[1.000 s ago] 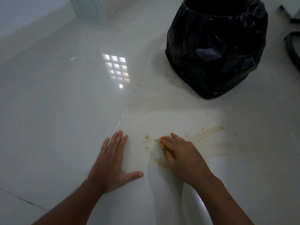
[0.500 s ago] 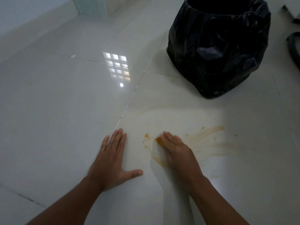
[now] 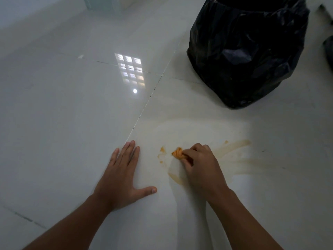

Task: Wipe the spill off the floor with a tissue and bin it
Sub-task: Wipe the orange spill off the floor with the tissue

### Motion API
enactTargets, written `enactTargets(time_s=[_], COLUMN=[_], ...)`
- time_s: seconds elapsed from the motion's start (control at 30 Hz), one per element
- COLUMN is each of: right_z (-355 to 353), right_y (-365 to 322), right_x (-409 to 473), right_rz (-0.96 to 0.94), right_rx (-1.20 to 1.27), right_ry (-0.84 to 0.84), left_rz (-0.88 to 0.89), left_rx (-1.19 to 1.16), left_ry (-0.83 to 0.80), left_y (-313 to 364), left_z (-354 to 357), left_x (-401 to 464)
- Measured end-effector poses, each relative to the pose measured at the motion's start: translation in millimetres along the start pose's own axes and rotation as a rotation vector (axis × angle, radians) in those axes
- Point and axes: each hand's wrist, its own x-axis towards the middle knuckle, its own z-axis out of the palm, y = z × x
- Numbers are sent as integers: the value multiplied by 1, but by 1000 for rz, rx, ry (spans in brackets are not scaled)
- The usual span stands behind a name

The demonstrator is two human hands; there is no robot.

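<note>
Fingers curled — right hand (image 3: 201,170) grips stained tissue (image 3: 177,153) on floor (image 3: 72,123).

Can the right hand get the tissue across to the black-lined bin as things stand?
Probably yes. The right hand already grips the stained tissue, and only bare floor lies between it and the bin, whose top looks open, though the rim is partly cut off.

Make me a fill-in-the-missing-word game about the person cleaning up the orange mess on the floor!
1. The right hand grips a scrunched tissue stained ____.
2. The left hand rests ____ on the floor, fingers straight.
3. The bin is lined with a ____ bag.
4. A long smear of the spill lies on the ____ hand's side.

Missing words: orange; flat; black; right
</note>
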Motion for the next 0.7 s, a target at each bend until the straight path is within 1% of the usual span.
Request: enactTargets(time_s=[0.07,0.2,0.3,0.37,0.43,0.6,0.67,0.7], right_z=[0,-9,-12,-9,-5,4,6,4], right_y=[0,12,26,34,38,26,23,25], right_x=[4,27,50,63,72,83,82,83], right_rz=[63,211,284,299,266,101,72,117], right_rx=[41,208,239,171,105,7,20,64], right_ry=[50,228,272,247,185,-87,-85,-40], left_rz=[0,-4,0,0,2,2,-8,-7], left_rx=[7,-6,-7,-8,-1,4,7,11], left_ry=[-4,2,-2,3,0,-4,-8,-9], left_y=[0,0,-1,-2,-1,-1,0,1], left_z=[0,1,2,1,1,1,1,0], left_x=[0,0,0,0,0,0,0,0])
